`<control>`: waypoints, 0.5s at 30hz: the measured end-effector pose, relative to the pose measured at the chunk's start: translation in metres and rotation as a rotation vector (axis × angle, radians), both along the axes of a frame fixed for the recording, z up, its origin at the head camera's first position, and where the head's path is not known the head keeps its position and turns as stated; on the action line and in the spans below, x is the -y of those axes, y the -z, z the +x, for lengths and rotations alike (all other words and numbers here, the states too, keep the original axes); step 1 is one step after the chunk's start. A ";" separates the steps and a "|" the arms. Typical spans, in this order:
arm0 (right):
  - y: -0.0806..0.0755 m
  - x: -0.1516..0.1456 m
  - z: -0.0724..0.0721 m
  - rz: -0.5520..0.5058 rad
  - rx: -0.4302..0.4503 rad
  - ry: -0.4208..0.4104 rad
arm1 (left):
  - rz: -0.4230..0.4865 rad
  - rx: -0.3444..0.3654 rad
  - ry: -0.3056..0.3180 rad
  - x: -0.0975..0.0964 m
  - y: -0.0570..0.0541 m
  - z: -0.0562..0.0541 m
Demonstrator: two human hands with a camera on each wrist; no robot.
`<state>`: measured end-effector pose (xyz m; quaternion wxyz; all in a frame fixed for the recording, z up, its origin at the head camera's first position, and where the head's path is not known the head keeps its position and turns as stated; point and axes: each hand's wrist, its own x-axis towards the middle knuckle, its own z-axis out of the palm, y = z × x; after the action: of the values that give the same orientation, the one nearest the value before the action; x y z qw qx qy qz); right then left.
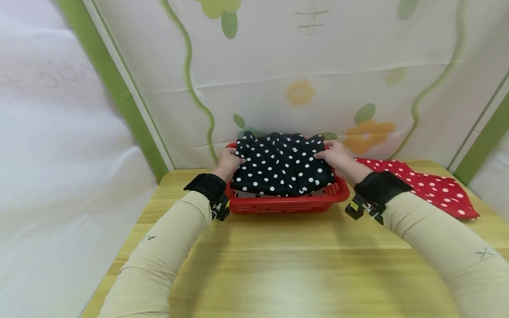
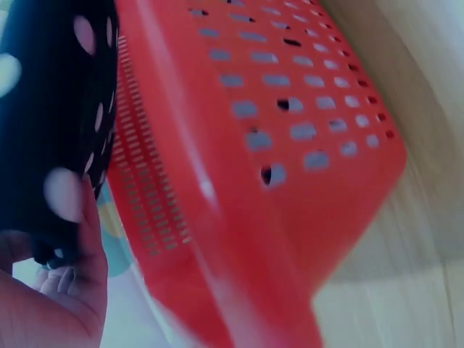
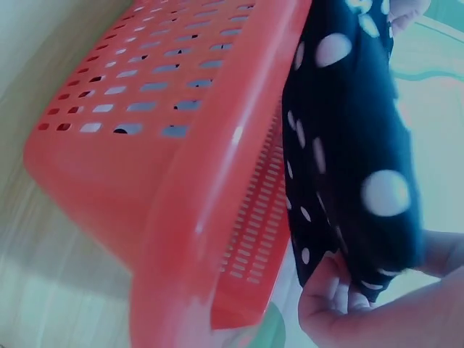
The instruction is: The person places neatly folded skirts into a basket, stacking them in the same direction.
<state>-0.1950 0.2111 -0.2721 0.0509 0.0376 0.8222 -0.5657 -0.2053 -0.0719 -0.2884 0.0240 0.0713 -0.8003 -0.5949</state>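
A black cloth with white polka dots (image 1: 278,163), its exact kind unclear, spans the top of a red perforated plastic basket (image 1: 278,205). My left hand (image 1: 229,163) pinches its left edge, thumb on the near face. At the opposite edge, my right hand (image 1: 338,159) grips the cloth between thumb and fingers. Both wrist views show the folded cloth (image 3: 348,145) standing above the basket's rim (image 2: 196,167). Below it in the basket lies a pale fabric with dark spots (image 1: 248,194), mostly hidden.
A red cloth with white dots (image 1: 433,187) lies on the wooden table (image 1: 274,265) right of the basket, partly behind my right forearm. A white curtain with printed flowers (image 1: 298,53) hangs close behind the basket, and another white sheet (image 1: 59,176) hangs at the left.
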 end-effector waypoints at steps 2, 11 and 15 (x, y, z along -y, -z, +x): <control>0.000 -0.001 0.001 -0.016 -0.012 0.006 | 0.015 -0.025 -0.005 -0.004 0.002 -0.002; 0.015 -0.003 -0.004 0.032 -0.025 0.020 | 0.017 -0.043 -0.012 -0.009 0.017 -0.002; 0.022 -0.004 -0.006 0.055 0.003 -0.007 | -0.020 0.008 -0.034 -0.010 0.025 0.000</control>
<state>-0.2011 0.2152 -0.2942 0.0529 0.0368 0.8374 -0.5428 -0.2056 -0.0617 -0.3130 0.0316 0.0873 -0.8048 -0.5862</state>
